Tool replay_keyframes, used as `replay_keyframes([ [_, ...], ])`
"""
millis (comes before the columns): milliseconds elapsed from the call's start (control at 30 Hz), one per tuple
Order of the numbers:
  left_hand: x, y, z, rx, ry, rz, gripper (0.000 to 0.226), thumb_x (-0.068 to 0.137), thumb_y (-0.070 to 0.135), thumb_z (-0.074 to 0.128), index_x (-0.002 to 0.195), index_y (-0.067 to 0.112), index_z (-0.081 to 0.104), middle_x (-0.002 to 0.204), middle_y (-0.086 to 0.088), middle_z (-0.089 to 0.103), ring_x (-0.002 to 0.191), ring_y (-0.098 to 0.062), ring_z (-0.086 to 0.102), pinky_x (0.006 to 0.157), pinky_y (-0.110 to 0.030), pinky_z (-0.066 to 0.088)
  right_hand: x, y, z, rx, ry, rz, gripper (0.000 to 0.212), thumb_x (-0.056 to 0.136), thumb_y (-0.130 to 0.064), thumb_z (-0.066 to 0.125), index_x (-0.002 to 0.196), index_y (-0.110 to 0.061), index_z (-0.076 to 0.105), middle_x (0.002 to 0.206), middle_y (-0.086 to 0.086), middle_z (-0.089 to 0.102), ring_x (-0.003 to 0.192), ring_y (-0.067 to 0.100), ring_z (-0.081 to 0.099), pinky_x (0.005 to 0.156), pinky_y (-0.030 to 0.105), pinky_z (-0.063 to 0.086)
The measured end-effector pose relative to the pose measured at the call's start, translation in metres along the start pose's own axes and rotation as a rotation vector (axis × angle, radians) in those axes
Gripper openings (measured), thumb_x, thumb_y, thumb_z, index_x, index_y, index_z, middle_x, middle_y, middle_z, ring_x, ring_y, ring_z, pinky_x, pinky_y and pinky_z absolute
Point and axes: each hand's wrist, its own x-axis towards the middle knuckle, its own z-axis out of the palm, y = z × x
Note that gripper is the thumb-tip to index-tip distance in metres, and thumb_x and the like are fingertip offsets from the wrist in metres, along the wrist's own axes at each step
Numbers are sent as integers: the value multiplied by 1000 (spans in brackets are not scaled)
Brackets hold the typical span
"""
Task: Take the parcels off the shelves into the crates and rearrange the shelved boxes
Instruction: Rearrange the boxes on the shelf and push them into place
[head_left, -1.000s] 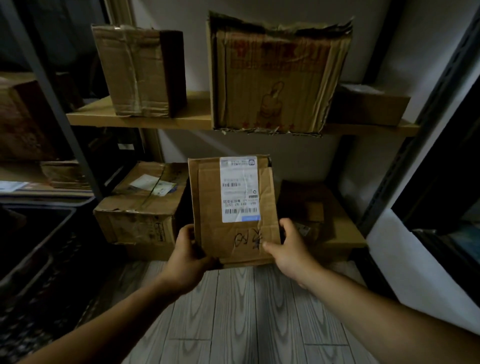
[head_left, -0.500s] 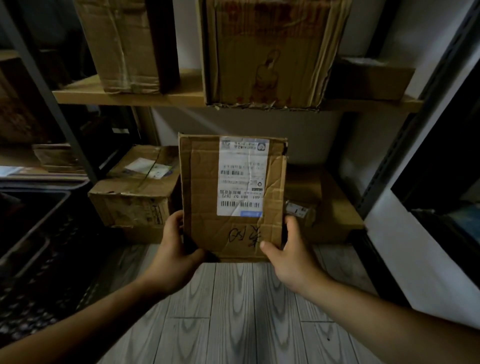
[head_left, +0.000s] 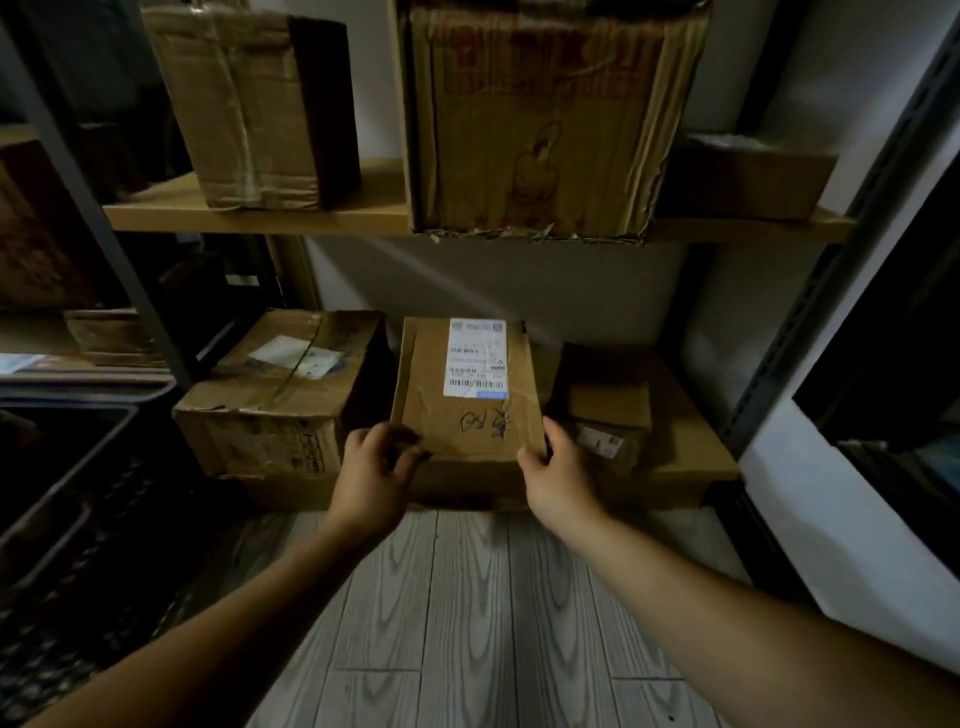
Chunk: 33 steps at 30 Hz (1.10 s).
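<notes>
1. Plainly, the left hand's (head_left: 376, 470) fingers (head_left: 402, 441) curl over the near left corner of the labelled parcel (head_left: 467, 421). They are motion-blurred, but they read as a grasp.
2. The right hand (head_left: 558, 475) clamps the near right corner, with the thumb along the top edge and the other fingers tucked out of sight.
3. Between the hands, the parcel lies flat at the front of the lower shelf (head_left: 685, 467), with its shipping label (head_left: 477, 358) facing up. I cannot tell whether its full weight is down.
4. It sits in the gap between a large taped carton (head_left: 280, 395) on the left and a small box (head_left: 608, 410) on the right, close to both.
5. Risk: both holds are at the near corners only. Letting go before the parcel is seated could tip it forward onto the plank floor (head_left: 467, 597).
6. Risk: the left fingers are just beside the carton, so a sideways shove could pinch them or nudge the carton.
7. Risk: the parcel's top is creased, and squeezing harder could buckle the cardboard.
8. Risk: above, a torn box (head_left: 540, 119) juts past the upper shelf (head_left: 260, 215). An arm lifting the parcel steeply could catch it.
9. The dark crate (head_left: 67, 457) is well to the left, so carrying the parcel there would mean swinging it past the carton in dim light.
</notes>
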Motion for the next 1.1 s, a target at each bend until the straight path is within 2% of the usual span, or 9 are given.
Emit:
replay_keyframes([
  [133,8,-13,13,23,-55,-84,39,88,18,62,125,21,49,134,0,28,108,-14,47,86,-33,54,16,9,12,-80,35,42,53,98,-17,47,148,-24,27,148,1,32,137,21,33,107,35,33],
  [233,15,-24,19,48,-58,-78,46,86,15,64,128,22,45,140,1,20,121,-22,43,94,-38,52,24,19,21,-58,21,39,47,96,-14,51,138,-25,32,141,2,40,131,22,39,96,32,38],
  [367,17,-42,25,186,-110,76,61,84,19,66,136,23,36,147,7,8,132,-23,32,98,-38,49,27,34,25,-290,43,-74,34,94,-21,55,124,-21,39,142,0,29,121,15,41,89,23,37],
  [467,19,-56,30,430,-193,234,78,86,25,64,149,24,18,156,0,-7,144,-25,5,113,-43,32,29,44,26,-508,2,-181,51,95,-28,52,141,-20,32,149,-5,8,133,13,26,101,20,30],
  [567,29,-62,34,647,-246,207,92,89,37,57,146,26,-14,156,0,-21,140,-24,-24,118,-47,7,36,44,28,-599,-97,-192,65,96,-31,49,151,-24,14,153,-11,-7,139,13,19,106,23,28],
  [733,72,-46,38,754,-302,74,94,88,47,55,148,28,-15,156,0,-24,142,-27,-22,117,-51,3,71,18,37,-679,-223,-40,76,97,-27,49,152,-27,-3,154,-14,-26,143,23,17,108,33,32],
  [833,92,-34,35,765,-330,34,92,86,51,56,150,31,-8,157,1,-21,143,-28,-20,115,-53,1,82,13,32,-692,-249,0,76,96,-27,50,151,-30,-2,155,-12,-25,147,25,3,115,41,22],
  [933,92,-28,33,758,-297,95,89,87,49,55,150,33,-6,158,0,-18,143,-27,-19,116,-52,0,76,22,14,-678,-246,-41,72,96,-29,50,152,-31,4,157,-12,-17,146,23,8,116,41,23],
  [1100,79,1,54,714,-330,218,88,88,48,55,150,31,-5,158,-3,-14,144,-27,-16,117,-48,3,66,35,-26,-794,-71,-169,63,95,-32,50,150,-26,20,159,-5,4,146,21,5,118,38,15],
])
